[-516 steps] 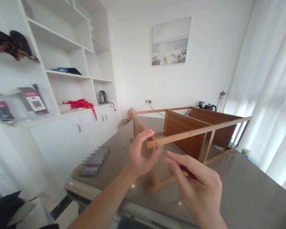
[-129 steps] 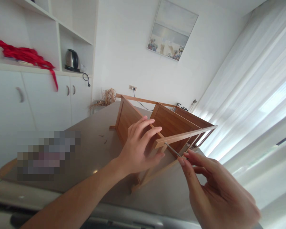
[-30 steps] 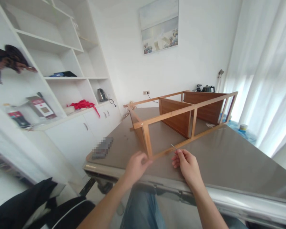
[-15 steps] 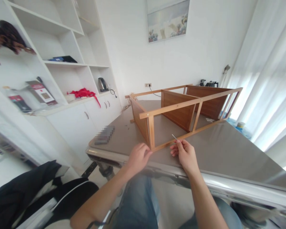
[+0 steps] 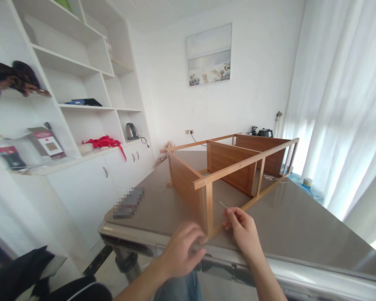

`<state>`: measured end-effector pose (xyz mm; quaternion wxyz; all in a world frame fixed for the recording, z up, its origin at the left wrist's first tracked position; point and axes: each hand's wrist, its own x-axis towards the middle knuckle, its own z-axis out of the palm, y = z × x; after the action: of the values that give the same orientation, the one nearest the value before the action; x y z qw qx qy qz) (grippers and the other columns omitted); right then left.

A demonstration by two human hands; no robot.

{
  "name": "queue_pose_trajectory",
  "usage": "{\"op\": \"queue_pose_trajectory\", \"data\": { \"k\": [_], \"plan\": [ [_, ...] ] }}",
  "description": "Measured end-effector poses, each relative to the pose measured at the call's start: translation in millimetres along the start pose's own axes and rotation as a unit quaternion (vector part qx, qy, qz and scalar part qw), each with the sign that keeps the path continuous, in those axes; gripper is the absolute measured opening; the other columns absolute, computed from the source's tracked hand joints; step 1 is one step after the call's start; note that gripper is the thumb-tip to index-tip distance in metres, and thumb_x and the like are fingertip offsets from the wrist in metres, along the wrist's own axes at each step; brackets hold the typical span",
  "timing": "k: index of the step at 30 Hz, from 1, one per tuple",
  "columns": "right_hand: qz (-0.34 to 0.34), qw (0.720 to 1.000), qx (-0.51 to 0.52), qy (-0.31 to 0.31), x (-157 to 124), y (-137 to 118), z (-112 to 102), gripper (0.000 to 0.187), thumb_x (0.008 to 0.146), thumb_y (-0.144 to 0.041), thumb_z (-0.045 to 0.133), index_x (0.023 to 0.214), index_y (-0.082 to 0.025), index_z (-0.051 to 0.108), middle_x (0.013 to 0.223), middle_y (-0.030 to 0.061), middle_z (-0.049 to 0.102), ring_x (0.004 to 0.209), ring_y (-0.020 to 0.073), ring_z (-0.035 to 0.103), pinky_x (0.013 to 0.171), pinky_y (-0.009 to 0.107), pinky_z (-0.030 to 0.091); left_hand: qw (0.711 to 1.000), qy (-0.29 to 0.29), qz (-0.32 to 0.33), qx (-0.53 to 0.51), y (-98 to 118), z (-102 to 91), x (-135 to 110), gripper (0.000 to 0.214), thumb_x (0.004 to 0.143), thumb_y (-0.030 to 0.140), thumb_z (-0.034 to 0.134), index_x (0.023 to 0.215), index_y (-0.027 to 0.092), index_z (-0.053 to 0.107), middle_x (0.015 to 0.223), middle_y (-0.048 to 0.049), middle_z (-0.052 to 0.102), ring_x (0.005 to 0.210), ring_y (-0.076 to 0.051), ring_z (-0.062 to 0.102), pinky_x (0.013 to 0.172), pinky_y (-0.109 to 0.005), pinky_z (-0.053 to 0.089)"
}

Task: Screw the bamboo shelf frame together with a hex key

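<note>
A wooden shelf frame [image 5: 235, 165] lies on its side on the grey table [image 5: 301, 234], its near corner post standing by the front edge. My left hand [image 5: 183, 248] is curled round the foot of that post at the table's edge. My right hand [image 5: 242, 229] sits just right of the post, fingers pinched on a thin metal hex key [image 5: 223, 204] whose tip points up and left toward the frame.
A blurred-out flat object [image 5: 128, 202] lies on the table's left side. White cabinets and shelves [image 5: 81, 125] line the left wall, with a kettle [image 5: 130, 131] and red cloth [image 5: 103, 141]. Curtains [image 5: 341, 104] hang at right. Dark clothing [image 5: 34, 276] shows at lower left.
Over the past second the view has shifted and the frame's near corner is closer to the table edge. My left hand went from the post's side to gripping its foot; the right still pinches the key.
</note>
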<state>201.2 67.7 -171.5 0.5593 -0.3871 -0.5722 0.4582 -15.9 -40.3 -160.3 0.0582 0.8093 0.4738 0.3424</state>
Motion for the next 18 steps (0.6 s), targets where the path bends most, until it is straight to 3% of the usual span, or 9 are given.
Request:
{"op": "queue_pose_trajectory", "data": {
  "k": [3,6,9,11,14,18],
  "plan": [
    [0.000,1.000,-0.012,0.002,-1.3,-2.3,-0.5,0.055,0.086,-0.072,0.065,0.086,-0.017,0.070,0.064,0.0060,0.071,0.059,0.0204,0.066,0.058,0.029,0.052,0.999,0.029,0.005,-0.043,-5.5,-15.7,3.9,0.020,0.098,0.029,0.054,0.114,0.023,0.065,0.115,-0.0106,0.066,0.110,-0.025,0.063,0.096,-0.039,0.052],
    [-0.001,1.000,-0.019,-0.003,-2.5,-5.4,-0.4,0.053,0.088,-0.071,0.064,0.086,-0.018,0.070,0.065,0.0054,0.070,0.059,0.0202,0.066,0.059,0.029,0.052,0.989,0.143,0.018,-0.030,-10.9,-39.9,21.0,0.015,0.099,0.025,0.055,0.112,0.023,0.063,0.111,-0.0095,0.067,0.109,-0.023,0.064,0.095,-0.038,0.052],
    [-0.004,1.000,-0.026,-0.005,-3.6,-8.5,0.2,0.053,0.088,-0.070,0.065,0.086,-0.018,0.071,0.066,0.0051,0.070,0.059,0.0197,0.065,0.059,0.028,0.051,0.962,0.264,0.072,0.001,-6.1,-72.9,48.3,0.017,0.096,0.022,0.059,0.113,0.021,0.060,0.111,-0.0088,0.066,0.108,-0.023,0.064,0.097,-0.039,0.052],
    [-0.003,1.000,-0.029,-0.005,-4.0,-10.1,0.8,0.052,0.087,-0.069,0.065,0.087,-0.017,0.071,0.065,0.0049,0.069,0.059,0.0194,0.064,0.058,0.028,0.051,0.946,0.298,0.124,0.018,3.6,-95.0,68.1,0.025,0.095,0.026,0.060,0.120,0.019,0.059,0.118,-0.0111,0.065,0.114,-0.025,0.062,0.101,-0.042,0.051],
    [0.001,1.000,-0.030,0.001,-4.2,-11.4,1.5,0.052,0.087,-0.069,0.067,0.087,-0.017,0.071,0.063,0.0046,0.069,0.058,0.0192,0.063,0.057,0.028,0.050,0.949,0.251,0.184,0.041,19.6,-118.1,95.2,0.041,0.097,0.038,0.056,0.133,0.017,0.057,0.134,-0.0157,0.061,0.129,-0.030,0.057,0.110,-0.050,0.046],
    [0.006,1.000,-0.024,0.008,-4.4,-11.4,1.5,0.052,0.085,-0.069,0.069,0.085,-0.017,0.071,0.061,0.0043,0.068,0.055,0.0186,0.063,0.054,0.027,0.048,0.963,0.152,0.212,0.068,25.1,-122.7,118.6,0.049,0.098,0.046,0.055,0.139,0.020,0.055,0.144,-0.0158,0.057,0.143,-0.033,0.048,0.121,-0.055,0.035]
  ]
}}
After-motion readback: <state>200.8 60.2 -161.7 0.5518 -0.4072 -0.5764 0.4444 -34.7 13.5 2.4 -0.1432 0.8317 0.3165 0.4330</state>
